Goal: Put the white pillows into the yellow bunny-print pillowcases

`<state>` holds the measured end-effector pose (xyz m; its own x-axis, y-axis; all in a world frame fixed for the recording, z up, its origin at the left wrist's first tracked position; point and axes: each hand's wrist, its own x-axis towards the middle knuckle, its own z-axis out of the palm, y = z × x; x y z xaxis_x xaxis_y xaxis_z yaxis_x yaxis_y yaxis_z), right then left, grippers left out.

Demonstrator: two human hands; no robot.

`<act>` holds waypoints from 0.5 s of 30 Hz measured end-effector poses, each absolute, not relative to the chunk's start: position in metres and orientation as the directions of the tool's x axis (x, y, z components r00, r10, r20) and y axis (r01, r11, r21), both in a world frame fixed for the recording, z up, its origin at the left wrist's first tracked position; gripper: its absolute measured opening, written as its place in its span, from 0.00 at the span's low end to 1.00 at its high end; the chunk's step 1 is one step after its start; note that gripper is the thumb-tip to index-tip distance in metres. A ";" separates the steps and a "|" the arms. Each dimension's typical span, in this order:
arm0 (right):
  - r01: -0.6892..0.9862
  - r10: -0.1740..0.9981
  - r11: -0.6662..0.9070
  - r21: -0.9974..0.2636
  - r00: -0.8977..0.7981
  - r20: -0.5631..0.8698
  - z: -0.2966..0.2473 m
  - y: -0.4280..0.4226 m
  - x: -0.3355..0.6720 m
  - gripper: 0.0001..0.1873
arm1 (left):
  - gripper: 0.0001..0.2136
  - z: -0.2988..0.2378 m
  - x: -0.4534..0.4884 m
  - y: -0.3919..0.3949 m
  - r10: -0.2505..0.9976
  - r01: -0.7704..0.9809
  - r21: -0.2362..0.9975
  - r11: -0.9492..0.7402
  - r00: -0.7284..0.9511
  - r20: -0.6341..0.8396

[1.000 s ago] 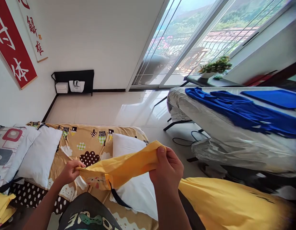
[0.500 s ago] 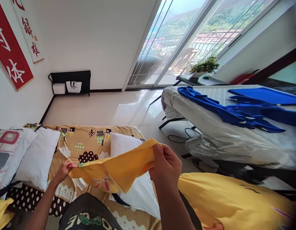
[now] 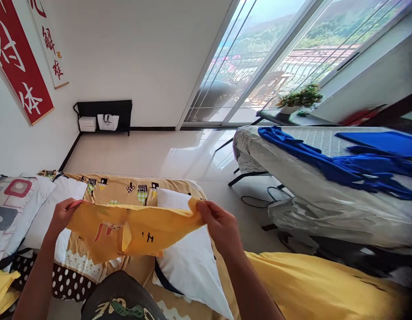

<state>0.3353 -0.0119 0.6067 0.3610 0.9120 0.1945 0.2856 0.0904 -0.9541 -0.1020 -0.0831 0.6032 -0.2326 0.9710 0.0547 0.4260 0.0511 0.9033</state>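
A yellow printed pillowcase [image 3: 135, 233] is stretched flat between both my hands above the bed. Its left edge is pinched in my left hand [image 3: 62, 214], whose fingers are closed on the cloth. At the right corner my right hand [image 3: 219, 224] grips it with thumb and fingers. Below the cloth lies a bare white pillow [image 3: 189, 262] on the patterned yellow-brown bedspread [image 3: 122, 189]. The rest of the yellow fabric [image 3: 312, 284] trails off to the lower right.
Two more pillows [image 3: 29, 209] lie at the left of the bed. A silver-covered ironing board [image 3: 312, 191] with blue cloth [image 3: 329, 155] stands on the right, a cable on the floor beside it. A black low shelf [image 3: 104, 115] stands against the far wall.
My hands have drawn apart, the left going up and left, and the bunched yellow pillowcase has opened out flat, showing its printed side.
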 end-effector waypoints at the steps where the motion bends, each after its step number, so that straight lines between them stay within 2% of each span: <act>1: 0.292 0.930 0.100 -0.951 0.313 0.194 0.603 -0.011 0.334 0.26 | 0.18 0.605 -0.105 -0.087 0.967 0.431 0.900 0.070 -0.249 0.044; 2: 0.286 0.926 0.124 -0.950 0.310 0.214 0.600 -0.010 0.333 0.25 | 0.19 0.606 -0.108 -0.090 0.962 0.423 0.901 0.096 -0.271 0.025; 4: 0.236 0.866 0.194 -0.952 0.415 0.279 0.595 -0.008 0.332 0.24 | 0.23 0.606 -0.113 -0.097 0.950 0.377 0.914 0.148 -0.312 -0.025; 6: 0.160 0.820 0.229 -0.960 0.500 0.278 0.591 -0.005 0.331 0.24 | 0.24 0.606 -0.116 -0.101 0.942 0.329 0.930 0.165 -0.332 -0.050; 11: 0.083 0.888 0.152 -0.985 0.426 0.173 0.580 0.007 0.325 0.30 | 0.22 0.610 -0.119 -0.107 0.951 0.196 0.969 0.153 -0.295 -0.090; 15: 0.179 0.895 0.084 -0.980 0.420 0.153 0.573 0.011 0.318 0.31 | 0.21 0.606 -0.119 -0.106 0.943 0.007 0.968 0.250 -0.229 -0.242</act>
<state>0.3183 0.0108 0.5733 0.4196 0.8947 0.1532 0.1790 0.0839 -0.9803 -0.1193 -0.1062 0.6065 -0.2294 0.9429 -0.2416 0.0072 0.2499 0.9683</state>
